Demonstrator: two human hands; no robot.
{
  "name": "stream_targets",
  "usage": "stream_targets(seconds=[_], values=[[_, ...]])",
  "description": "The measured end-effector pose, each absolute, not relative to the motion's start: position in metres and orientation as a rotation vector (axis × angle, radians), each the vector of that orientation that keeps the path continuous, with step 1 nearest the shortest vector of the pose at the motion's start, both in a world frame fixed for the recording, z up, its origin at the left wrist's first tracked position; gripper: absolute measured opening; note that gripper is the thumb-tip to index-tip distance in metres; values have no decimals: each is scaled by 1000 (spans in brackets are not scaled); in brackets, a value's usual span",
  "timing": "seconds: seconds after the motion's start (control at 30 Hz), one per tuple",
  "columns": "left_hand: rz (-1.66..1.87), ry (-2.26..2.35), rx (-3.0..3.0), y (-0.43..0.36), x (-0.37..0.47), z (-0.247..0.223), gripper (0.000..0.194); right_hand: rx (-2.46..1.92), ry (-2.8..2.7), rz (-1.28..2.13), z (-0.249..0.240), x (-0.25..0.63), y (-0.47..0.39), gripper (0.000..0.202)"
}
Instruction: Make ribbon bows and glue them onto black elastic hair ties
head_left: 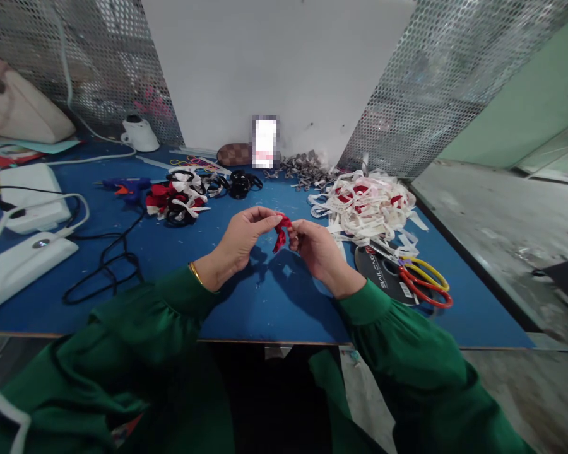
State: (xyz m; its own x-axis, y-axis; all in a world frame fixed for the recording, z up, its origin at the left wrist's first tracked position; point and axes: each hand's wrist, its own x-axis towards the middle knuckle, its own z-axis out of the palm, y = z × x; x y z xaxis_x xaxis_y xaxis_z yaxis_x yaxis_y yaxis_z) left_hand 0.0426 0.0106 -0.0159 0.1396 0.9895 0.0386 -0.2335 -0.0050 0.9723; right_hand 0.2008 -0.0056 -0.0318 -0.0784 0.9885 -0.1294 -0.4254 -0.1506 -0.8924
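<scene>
A short piece of red ribbon (281,238) is held up over the blue table, in the middle of the head view. My left hand (246,236) pinches its upper end between thumb and forefinger. My right hand (315,249) has its fingertips closed on the ribbon's right side, and the fingers partly hide it. One end of the ribbon hangs down between the two hands. To the left lies a cluster of red, white and black bows (182,197). A tangled pile of white ribbon (360,208) with red bits lies beyond my right hand.
Red-and-yellow-handled scissors (423,284) lie on a black disc (383,277) at right. A blue glue gun (127,186) and its black cord lie left, near a white power strip (26,271). A lit phone (265,142), a checked pouch (231,154) and metal clips (307,169) line the back.
</scene>
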Motion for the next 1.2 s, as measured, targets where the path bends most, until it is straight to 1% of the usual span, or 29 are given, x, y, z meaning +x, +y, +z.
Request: stream_targets(seconds=[0.13, 0.23, 0.3, 0.43, 0.53, 0.67, 0.83, 1.03, 1.2], values=[[1284, 970, 1232, 9, 44, -15, 18, -988, -886, 1568, -31, 200, -7, 14], [1329, 1031, 1310, 8, 44, -14, 18, -1009, -962, 1440, -26, 198, -10, 28], [1337, 1055, 1365, 7, 44, -14, 18, -1024, -1050, 1319, -23, 196, -12, 33], [1310, 1054, 1413, 5, 45, -14, 17, -1072, -1263, 1141, -23, 194, -14, 27], [1290, 1055, 1313, 6, 45, -15, 18, -1091, -1359, 1089, -27, 195, -14, 27], [1250, 1057, 1226, 7, 45, -16, 20, -1087, -1383, 1129, -28, 195, -12, 25], [1213, 1039, 1281, 5, 46, -17, 20, -1087, -1312, 1147, -29, 194, -12, 23], [1235, 986, 1139, 6, 45, -15, 33, -1020, -1171, 1221, -26, 196, -12, 22], [1126, 1010, 1239, 6, 46, -16, 29, -1016, -1133, 1207, -25, 196, -12, 19]])
